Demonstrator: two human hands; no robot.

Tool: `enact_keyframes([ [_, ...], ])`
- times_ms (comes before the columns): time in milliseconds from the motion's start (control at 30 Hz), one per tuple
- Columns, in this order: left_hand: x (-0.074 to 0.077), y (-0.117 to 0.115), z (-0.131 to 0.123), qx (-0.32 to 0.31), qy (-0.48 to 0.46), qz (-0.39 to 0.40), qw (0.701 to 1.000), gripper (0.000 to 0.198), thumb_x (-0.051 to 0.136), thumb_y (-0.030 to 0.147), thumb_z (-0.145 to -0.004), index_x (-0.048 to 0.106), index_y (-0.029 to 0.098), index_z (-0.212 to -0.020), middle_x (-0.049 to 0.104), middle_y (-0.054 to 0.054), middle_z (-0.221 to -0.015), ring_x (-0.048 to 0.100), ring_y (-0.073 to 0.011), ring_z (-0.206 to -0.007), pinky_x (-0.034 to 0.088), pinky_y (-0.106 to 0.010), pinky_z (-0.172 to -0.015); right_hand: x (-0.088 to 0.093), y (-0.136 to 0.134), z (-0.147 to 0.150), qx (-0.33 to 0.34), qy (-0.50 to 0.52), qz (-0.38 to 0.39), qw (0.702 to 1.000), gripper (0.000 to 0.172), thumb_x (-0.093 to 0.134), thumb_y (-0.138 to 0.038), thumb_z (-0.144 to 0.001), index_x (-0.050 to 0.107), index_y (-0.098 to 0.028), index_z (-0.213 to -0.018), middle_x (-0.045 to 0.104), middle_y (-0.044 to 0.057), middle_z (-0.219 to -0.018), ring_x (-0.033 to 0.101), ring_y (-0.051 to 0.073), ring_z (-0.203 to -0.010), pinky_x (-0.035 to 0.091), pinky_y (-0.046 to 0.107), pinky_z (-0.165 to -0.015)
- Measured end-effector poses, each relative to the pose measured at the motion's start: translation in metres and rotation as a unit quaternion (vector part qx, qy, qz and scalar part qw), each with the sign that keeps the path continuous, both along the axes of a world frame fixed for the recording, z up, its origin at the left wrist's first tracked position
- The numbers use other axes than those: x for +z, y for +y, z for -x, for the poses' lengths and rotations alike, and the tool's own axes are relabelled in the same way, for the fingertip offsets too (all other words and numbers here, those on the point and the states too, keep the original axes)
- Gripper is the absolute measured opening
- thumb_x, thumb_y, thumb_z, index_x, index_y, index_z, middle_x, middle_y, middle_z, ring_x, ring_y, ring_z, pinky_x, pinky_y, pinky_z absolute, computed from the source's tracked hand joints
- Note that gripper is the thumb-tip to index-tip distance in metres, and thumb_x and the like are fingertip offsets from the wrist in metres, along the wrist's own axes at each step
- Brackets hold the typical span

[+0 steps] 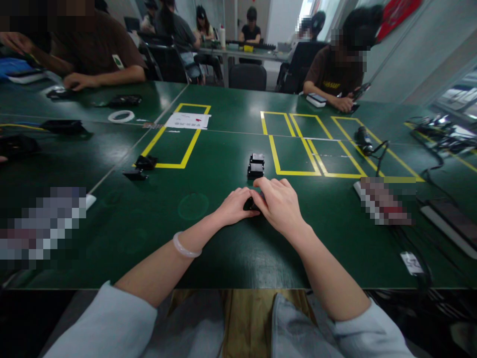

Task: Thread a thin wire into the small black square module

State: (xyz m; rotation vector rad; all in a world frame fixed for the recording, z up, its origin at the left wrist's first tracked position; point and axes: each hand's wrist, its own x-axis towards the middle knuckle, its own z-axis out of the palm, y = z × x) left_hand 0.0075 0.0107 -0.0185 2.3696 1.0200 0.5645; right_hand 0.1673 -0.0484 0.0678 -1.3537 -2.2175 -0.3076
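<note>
Showing as a dark patch, its outline mostly covered, a small black object (248,203) is being held over the glossy dark-green tabletop (238,258). The left hand (235,206) is pinching it, fingers and thumb curled; the right hand (278,201) is arching against it, fingers bent, its hold impossible to tell. Two boxy, shiny black pieces (256,169) are standing just beyond.

The part (248,203) I'm holding is black, and so are the two small pieces (256,169) just far of it and the pair (146,162) to my left. My sleeves (112,323) are pale blue, my bracelet (187,249) milky white. The table (234,258) is dark green, patterned with bright yellow tape outlines (173,165). Far left, the paper (186,121) is white with red marks, the tape roll (119,121) white.
</note>
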Motion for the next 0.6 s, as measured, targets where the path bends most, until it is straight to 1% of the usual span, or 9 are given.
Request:
enact_keyframes([
  [100,-0.0008,0.0005,0.0005,-0.004,0.009,-0.021,1.0,0.038,0.071,0.04,-0.077,0.057,0.019,-0.105,0.061,-0.007,-0.109,0.056,-0.0273,-0.099,0.045,-0.042,-0.087,-0.001,0.001,-0.0001,-0.005,-0.008,-0.005,1.0,0.024,0.038,-0.026,-0.097,0.059,-0.019,-0.088,0.062,0.001,-0.07,0.051,0.015,-0.066,0.029,0.03,-0.07],
  [300,-0.0008,0.0005,-0.0001,-0.005,-0.003,-0.025,1.0,0.038,0.072,0.039,-0.076,0.056,0.02,-0.105,0.061,-0.006,-0.109,0.056,-0.0266,-0.1,0.045,-0.042,-0.087,-0.0032,0.0008,0.0003,-0.003,0.001,-0.005,1.0,0.02,0.04,-0.018,-0.091,0.059,-0.019,-0.097,0.064,0.002,-0.077,0.054,0.016,-0.072,0.029,0.03,-0.072],
  [400,-0.0016,0.0007,-0.0008,-0.006,0.002,-0.025,1.0,0.035,0.071,0.04,-0.077,0.057,0.019,-0.101,0.062,-0.007,-0.106,0.057,-0.0266,-0.098,0.045,-0.041,-0.085,-0.0024,0.0004,0.0,-0.002,-0.007,-0.009,1.0,0.019,0.041,-0.023,-0.094,0.06,-0.019,-0.095,0.064,0.002,-0.076,0.054,0.016,-0.072,0.029,0.031,-0.071],
  [500,-0.002,0.001,-0.001,-0.009,0.008,-0.023,1.0,0.034,0.071,0.041,-0.077,0.057,0.019,-0.1,0.062,-0.007,-0.105,0.057,-0.0267,-0.097,0.045,-0.042,-0.085,-0.0026,0.001,-0.0009,-0.002,-0.018,-0.021,1.0,0.025,0.039,-0.029,-0.097,0.06,-0.02,-0.087,0.062,0.002,-0.071,0.052,0.016,-0.069,0.029,0.03,-0.07],
  [600,-0.001,0.0007,-0.001,-0.005,0.0,-0.01,1.0,0.037,0.072,0.04,-0.076,0.056,0.019,-0.103,0.061,-0.007,-0.108,0.056,-0.0271,-0.1,0.044,-0.042,-0.088,-0.0044,0.002,-0.0011,-0.007,-0.014,-0.027,1.0,0.023,0.039,-0.023,-0.096,0.059,-0.02,-0.087,0.062,0.001,-0.07,0.052,0.016,-0.067,0.029,0.03,-0.071],
])
